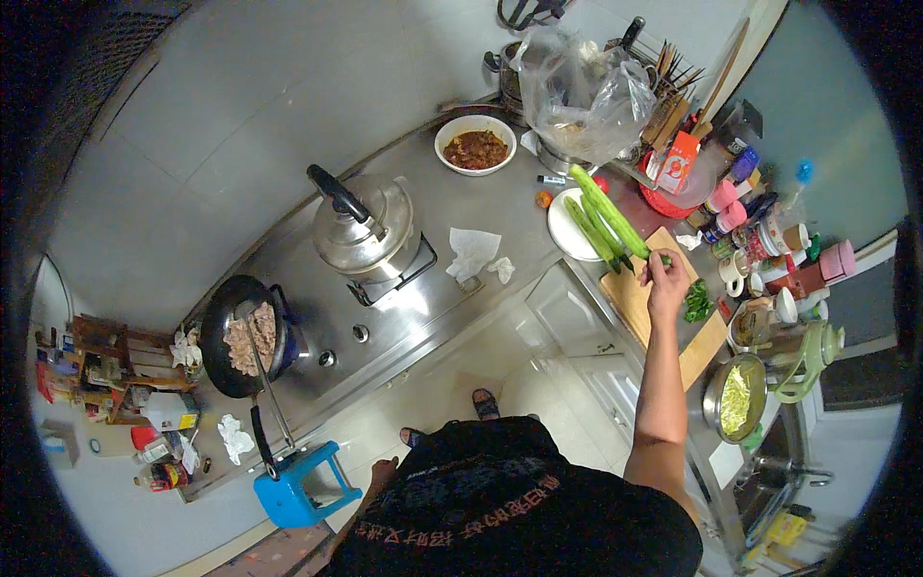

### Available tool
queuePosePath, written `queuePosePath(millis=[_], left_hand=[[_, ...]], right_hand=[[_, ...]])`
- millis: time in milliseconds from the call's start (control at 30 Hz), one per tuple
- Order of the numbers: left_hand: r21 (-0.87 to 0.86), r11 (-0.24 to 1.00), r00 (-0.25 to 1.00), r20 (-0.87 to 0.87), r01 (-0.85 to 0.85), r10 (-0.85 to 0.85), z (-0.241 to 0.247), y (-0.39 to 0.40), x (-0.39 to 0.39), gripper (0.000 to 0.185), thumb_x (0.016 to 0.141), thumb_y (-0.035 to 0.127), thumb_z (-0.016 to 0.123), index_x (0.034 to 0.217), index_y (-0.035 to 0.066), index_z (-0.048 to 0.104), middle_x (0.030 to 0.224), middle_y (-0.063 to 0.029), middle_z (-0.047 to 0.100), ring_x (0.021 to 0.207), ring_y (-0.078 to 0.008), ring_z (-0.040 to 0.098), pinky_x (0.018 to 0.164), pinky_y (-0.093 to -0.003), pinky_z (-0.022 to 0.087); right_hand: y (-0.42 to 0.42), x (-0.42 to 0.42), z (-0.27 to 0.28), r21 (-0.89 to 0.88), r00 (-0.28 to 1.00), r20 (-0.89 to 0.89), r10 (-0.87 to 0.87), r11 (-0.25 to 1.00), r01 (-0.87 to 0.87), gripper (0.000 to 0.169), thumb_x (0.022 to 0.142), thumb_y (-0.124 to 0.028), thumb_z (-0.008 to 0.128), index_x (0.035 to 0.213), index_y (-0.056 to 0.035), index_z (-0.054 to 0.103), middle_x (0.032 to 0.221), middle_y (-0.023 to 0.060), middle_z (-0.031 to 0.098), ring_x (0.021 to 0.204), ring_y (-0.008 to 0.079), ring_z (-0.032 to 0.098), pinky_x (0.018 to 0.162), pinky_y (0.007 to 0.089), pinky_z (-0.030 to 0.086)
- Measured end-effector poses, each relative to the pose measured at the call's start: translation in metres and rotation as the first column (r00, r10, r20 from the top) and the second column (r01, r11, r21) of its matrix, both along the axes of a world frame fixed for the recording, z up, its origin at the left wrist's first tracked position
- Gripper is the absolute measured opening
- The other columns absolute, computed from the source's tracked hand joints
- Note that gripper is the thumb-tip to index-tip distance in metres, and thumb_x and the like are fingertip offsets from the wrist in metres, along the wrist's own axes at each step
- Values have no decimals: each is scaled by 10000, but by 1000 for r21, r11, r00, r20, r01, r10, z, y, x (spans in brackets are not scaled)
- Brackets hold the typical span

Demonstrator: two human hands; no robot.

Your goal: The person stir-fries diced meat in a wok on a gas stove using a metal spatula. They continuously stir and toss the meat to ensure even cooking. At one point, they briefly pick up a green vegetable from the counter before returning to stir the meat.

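Note:
My right hand [665,278] grips the near end of a long, pale green gourd [609,209]. The gourd points away over a white plate [566,229], where slimmer green vegetables [590,229] lie with their dark ends past the rim. Under and beside this hand is a wooden cutting board [626,294]. A small heap of dark green leaves [697,301] sits just right of the hand. My left hand [384,472] hangs low by my side near a blue plastic stool [288,494]; its fingers are too small to make out.
A wok [216,353] holds pale meat and a ladle [259,360]. Further along the counter stand a pressure cooker [368,238] and a bowl of dark red food [476,150]. Jars [732,216] line the right side, near a metal bowl of yellow-green shreds [735,400].

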State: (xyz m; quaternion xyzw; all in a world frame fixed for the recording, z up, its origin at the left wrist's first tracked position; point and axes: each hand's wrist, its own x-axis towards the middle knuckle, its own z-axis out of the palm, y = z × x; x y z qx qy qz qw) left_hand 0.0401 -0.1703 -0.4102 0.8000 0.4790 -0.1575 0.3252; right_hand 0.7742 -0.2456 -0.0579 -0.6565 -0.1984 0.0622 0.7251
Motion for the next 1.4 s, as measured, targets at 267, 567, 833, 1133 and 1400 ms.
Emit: queuePosePath(millis=[267, 567, 833, 1133, 1400], left_hand=[[-148, 972, 975, 94, -185, 200, 18, 12, 47, 368, 799, 343, 609, 886, -13, 653, 649, -167, 630, 594, -296, 618, 556, -422, 479], [-180, 980, 996, -23, -90, 87, -24, 17, 34, 478, 827, 465, 580, 799, -3, 670, 731, -180, 662, 623, -292, 637, 566, -402, 489], [-235, 949, 971, 63, -212, 232, -3, 0, 40, 510, 898, 475, 428, 719, 38, 621, 642, -185, 604, 624, -341, 598, 592, -433, 448], [-112, 993, 992, -115, 29, -42, -23, -12, 21, 452, 857, 457, 477, 749, 43, 619, 640, -212, 585, 654, -358, 599, 617, -456, 448], [-100, 994, 983, -179, -45, 27, -13, -11, 14, 526, 811, 527, 563, 709, 16, 633, 665, -171, 638, 696, -337, 631, 662, -439, 479]], right_hand=[[-49, -96, 112, 216, 974, 73, 215, 950, -226, 186, 846, -111, 627, 952, 13, 537, 706, 82, 551, 478, 157, 532, 415, 274, 432], [-82, -146, 164, 417, 909, 338, 242, 828, -376, 350, 718, -266, 800, 773, -11, 566, 573, 95, 572, 455, 198, 545, 428, 315, 472], [-60, -157, 190, 455, 814, 526, 247, 727, -515, 303, 760, -234, 760, 772, -22, 545, 467, 72, 504, 328, 137, 422, 322, 244, 317], [-49, -170, 107, 526, 812, -137, 568, 736, -426, 283, 786, -204, 725, 844, 6, 543, 602, 99, 573, 377, 121, 470, 337, 264, 345], [-3, -156, 33, 423, 784, -427, 451, 866, -268, 185, 856, -148, 646, 926, -22, 530, 596, 92, 577, 393, 152, 498, 360, 268, 375]])
